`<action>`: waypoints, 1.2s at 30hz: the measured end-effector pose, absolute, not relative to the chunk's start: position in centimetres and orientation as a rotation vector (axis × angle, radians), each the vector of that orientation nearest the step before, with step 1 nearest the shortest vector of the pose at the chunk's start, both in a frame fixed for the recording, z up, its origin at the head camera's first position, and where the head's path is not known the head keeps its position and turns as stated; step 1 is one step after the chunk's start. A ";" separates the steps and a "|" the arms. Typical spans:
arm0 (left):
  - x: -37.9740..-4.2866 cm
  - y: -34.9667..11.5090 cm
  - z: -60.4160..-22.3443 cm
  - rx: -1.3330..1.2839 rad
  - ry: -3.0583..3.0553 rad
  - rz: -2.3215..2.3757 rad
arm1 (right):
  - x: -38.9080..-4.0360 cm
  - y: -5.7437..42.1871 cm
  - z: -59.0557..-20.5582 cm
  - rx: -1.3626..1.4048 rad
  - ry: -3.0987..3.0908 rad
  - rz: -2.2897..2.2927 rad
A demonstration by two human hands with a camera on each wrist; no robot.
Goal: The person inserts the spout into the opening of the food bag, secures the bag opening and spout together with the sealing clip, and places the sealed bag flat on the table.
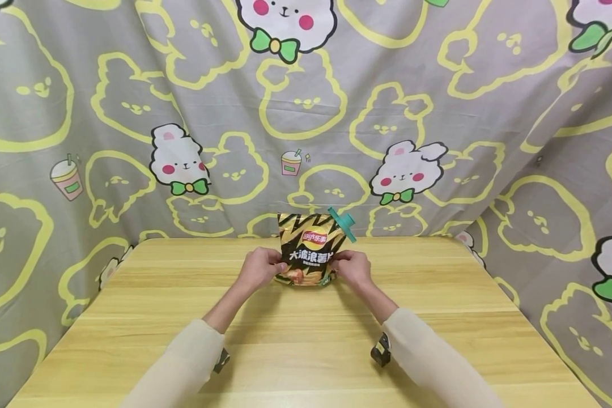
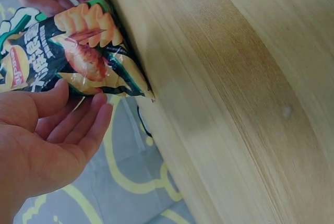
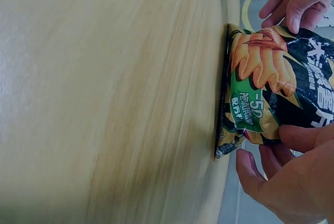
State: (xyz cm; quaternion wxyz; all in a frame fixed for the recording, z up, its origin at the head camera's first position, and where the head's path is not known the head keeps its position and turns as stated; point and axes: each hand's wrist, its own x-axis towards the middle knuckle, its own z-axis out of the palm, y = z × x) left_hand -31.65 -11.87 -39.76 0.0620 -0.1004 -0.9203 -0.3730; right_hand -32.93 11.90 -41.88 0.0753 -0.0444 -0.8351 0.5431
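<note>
A black and gold bag of Lay's potato chips (image 1: 308, 249) stands upright on the table, front toward me. My left hand (image 1: 259, 268) grips its left edge, thumb on the front and the other fingers behind. On the opposite edge, my right hand (image 1: 354, 267) holds the bag the same way. A teal clip with a spout-like knob (image 1: 344, 222) sits slanted across the bag's top right corner. In the left wrist view the bag's lower front (image 2: 86, 51) shows printed chips. A green label (image 3: 247, 105) near the bottom corner appears in the right wrist view.
The light wooden table (image 1: 296, 334) runs back to a grey curtain (image 1: 316, 113) with yellow outlines and white cartoon rabbits. Curtain cloth also hangs along the left and right sides. A black wrist device (image 1: 381, 350) is strapped near the right sleeve, another (image 1: 221, 360) near the left.
</note>
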 end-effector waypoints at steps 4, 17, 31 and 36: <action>-31.8 -11.8 -39.8 -0.300 -2.777 -1.104 | -33.0 11.9 -41.9 -0.153 -2.504 1.593; -31.8 -11.7 -39.7 -0.279 -2.759 -1.080 | -33.7 12.4 -42.6 -0.223 -2.522 1.597; -32.2 -11.9 -39.6 -0.328 -2.738 -1.026 | -33.6 12.7 -42.3 -0.250 -2.523 1.632; -32.2 -12.1 -39.5 -0.339 -2.716 -1.013 | -33.4 13.0 -42.1 -0.268 -2.531 1.683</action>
